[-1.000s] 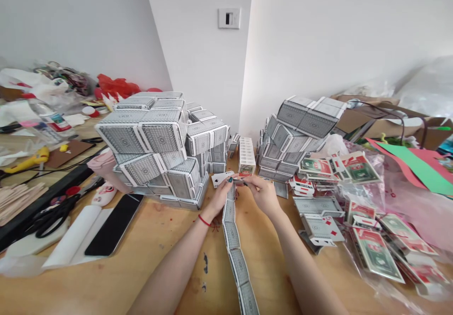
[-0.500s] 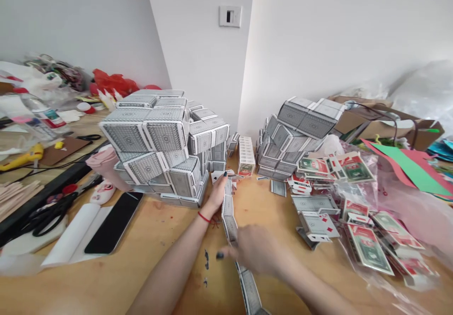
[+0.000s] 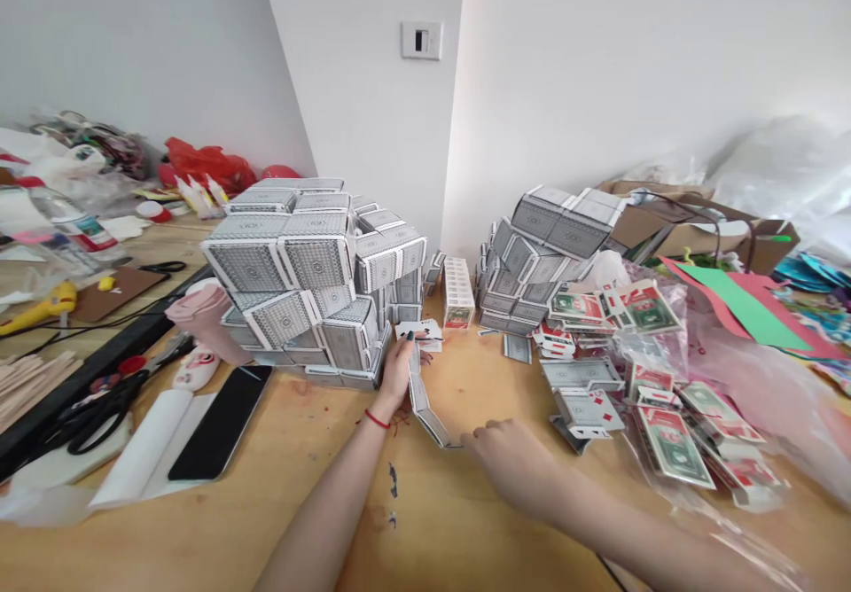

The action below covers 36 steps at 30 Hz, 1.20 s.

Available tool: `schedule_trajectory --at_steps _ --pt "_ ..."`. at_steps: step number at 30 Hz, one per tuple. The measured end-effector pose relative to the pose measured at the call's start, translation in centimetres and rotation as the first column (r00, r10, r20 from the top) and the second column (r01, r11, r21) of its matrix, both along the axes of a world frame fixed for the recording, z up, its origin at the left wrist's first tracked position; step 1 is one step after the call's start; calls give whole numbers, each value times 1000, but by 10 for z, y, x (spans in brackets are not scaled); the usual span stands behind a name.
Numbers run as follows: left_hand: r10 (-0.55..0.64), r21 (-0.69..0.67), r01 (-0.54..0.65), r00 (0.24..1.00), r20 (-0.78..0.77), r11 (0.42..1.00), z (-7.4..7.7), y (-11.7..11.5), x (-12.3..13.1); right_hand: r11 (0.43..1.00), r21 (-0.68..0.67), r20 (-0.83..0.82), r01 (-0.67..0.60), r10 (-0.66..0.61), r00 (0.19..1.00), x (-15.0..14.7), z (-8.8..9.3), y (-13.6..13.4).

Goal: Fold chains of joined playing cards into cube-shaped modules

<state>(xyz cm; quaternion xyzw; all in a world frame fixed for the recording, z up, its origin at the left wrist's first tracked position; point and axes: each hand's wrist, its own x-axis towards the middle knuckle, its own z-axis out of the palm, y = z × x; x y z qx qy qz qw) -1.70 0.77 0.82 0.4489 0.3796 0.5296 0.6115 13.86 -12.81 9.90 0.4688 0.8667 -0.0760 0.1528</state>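
A chain of folded playing cards (image 3: pixel 426 410), grey-patterned backs outward, runs along the table between my hands. My left hand (image 3: pixel 397 375) is closed around its far end, with loose white cards (image 3: pixel 425 333) just beyond the fingertips. My right hand (image 3: pixel 505 457) is curled at the chain's nearer visible end, fingers pinched on it. Past that point the hand and forearm hide the chain; a thin dark edge shows below the forearm. Left of my left hand rises a large stack of card-covered blocks (image 3: pixel 316 260).
A second stack of card blocks (image 3: pixel 532 264) and a row of card boxes (image 3: pixel 457 292) stand at the back. Card packs (image 3: pixel 675 446) and plastic wrap lie right. A phone (image 3: pixel 222 424), scissors (image 3: pixel 99 415) and a yellow glue gun (image 3: pixel 43 308) lie left.
My right hand has moved right, and the chain's near part has swung from the front edge toward the right, under the forearm. My left hand keeps its hold. The view has shifted slightly.
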Motion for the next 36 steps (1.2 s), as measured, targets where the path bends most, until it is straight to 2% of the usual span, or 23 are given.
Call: schedule_trajectory --at_steps 3,6,11,14,18,21,28,32,36 --pt "21 2 -21 999 -37 1000 1 -10 -7 998 20 -55 -53 54 997 13 -4 7" --pt "-4 40 8 995 -102 999 1 -23 -12 999 27 -70 -40 42 997 26 -8 7" --pt "-3 59 15 981 -194 998 0 -43 -20 986 57 -61 158 -154 986 58 -6 -3" --pt "14 64 -2 981 -194 998 0 -51 -25 956 71 13 285 -286 958 77 -1 -10" --pt "27 12 -26 987 -159 1000 2 -61 -30 921 113 94 372 -383 919 80 5 -17" --pt "27 -58 -34 992 -122 998 3 -67 -33 937 152 97 315 -332 938 61 10 -22" --pt "16 -138 -21 999 -34 990 5 -68 -35 985 168 -2 29 -29 1000 9 18 -28" --pt "31 -154 -28 999 14 988 1 -64 -33 993 116 -155 -22 40 987 10 12 -19" --pt "52 -122 -56 998 -39 991 -2 -57 -29 999 41 -411 29 -10 912 32 1 -9"
